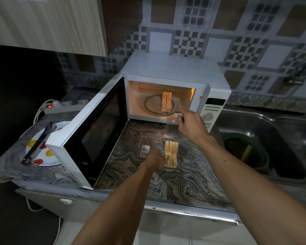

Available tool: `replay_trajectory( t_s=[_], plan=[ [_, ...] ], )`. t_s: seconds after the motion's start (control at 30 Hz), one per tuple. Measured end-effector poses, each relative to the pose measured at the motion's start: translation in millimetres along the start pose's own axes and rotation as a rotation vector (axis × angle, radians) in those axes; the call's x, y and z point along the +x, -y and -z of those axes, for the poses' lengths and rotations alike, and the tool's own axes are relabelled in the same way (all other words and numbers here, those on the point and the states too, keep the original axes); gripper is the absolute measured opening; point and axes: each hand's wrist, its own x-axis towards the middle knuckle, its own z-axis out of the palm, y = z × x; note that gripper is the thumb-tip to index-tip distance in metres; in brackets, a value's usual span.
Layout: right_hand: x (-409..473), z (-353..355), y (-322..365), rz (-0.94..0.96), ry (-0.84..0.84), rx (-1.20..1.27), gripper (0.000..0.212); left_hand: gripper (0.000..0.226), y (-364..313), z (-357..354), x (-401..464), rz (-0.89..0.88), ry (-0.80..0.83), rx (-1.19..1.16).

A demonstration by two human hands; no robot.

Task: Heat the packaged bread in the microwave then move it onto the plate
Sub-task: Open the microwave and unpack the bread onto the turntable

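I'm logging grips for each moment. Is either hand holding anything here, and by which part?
The left hand grips the clear bread package at its near edge, beside the slices. The right hand, at the microwave opening, has curled fingers; whether they hold anything cannot be told.

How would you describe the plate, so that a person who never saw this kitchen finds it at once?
Start at the white microwave on the marbled counter; its door hangs open to the left. The plate lies behind that door, near the counter's left edge. It is white with red and yellow spots, and dark tongs rest across it.
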Motion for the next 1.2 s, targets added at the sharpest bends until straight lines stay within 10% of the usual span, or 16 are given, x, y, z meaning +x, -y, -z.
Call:
replay_trajectory(
  t_s=[0.23,0.53,1.2],
  plan=[
    [-36,-38,-1,0.022,-0.081,0.067,0.024,0.015,10,-11,11,-0.022,-0.079,0.023],
    [-53,-79,11,-0.469,0.348,-0.078,0.059,0.019,34,-7,13,0.039,-0.034,-0.206],
    [-37,-44,17,-0.348,0.392,-0.010,0.047,0.029,33,22,7,0.001,-0.130,-0.037]
  ],
)
